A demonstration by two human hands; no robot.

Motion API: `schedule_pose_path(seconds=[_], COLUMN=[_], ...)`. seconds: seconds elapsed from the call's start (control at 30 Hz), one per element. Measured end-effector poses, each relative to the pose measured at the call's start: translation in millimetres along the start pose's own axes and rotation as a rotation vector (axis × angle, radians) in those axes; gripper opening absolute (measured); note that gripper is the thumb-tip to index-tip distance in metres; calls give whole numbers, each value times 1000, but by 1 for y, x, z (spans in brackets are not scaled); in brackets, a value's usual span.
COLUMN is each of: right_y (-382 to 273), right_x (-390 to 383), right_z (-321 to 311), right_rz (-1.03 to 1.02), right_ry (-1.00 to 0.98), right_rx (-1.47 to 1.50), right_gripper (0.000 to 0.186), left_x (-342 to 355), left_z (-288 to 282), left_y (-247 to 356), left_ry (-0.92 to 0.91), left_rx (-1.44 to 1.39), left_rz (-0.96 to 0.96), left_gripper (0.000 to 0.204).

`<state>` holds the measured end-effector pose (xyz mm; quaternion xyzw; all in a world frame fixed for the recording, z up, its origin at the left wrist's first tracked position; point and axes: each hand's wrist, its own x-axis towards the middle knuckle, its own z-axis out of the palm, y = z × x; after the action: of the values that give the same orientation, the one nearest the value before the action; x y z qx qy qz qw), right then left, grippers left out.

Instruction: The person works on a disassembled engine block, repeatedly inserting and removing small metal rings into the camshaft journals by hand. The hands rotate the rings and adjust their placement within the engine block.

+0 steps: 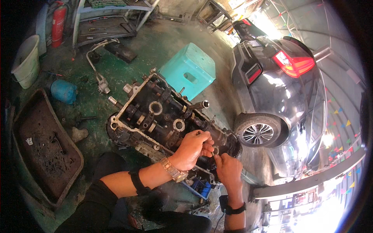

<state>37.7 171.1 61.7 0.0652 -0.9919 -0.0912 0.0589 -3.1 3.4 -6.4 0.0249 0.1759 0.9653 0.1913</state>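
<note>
Okay, engine: middle of the frame.
Open top: I'd go slow, anything small dropped here could vanish.
Left hand: curled over the lower-right end, can't tell what it's pinching, if anything.
Right hand: bunched just beside it, grip unclear too.
Stool: turquoise, upper middle.

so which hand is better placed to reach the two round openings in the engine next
Probably the left hand: it is nearer both round openings in the engine; the right hand sits farther right, beyond the left.
</note>
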Motion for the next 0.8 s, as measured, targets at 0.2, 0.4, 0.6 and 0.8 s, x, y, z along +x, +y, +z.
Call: schedule_pose_path(seconds=[0.2,0.4,0.6,0.8], right_y=[-1,-4,-4,-5], right_x=[-4,0,-4,-3], right_z=[1,0,-2,1], right_rz=[-70,18,-1,-7], right_ry=[149,14,86,112], right_rx=[114,-16,103,56], right_gripper=[28,27,27,27], left_x=[-1,-1,-1,-1], left_z=[0,1,1,2], left_y=[-1,0,0,-2], left_ry=[3,-2,5,16], left_rx=[-10,8,5,4], left_rz=[-5,-9,-4,-8], left_gripper=[20,21,20,20])
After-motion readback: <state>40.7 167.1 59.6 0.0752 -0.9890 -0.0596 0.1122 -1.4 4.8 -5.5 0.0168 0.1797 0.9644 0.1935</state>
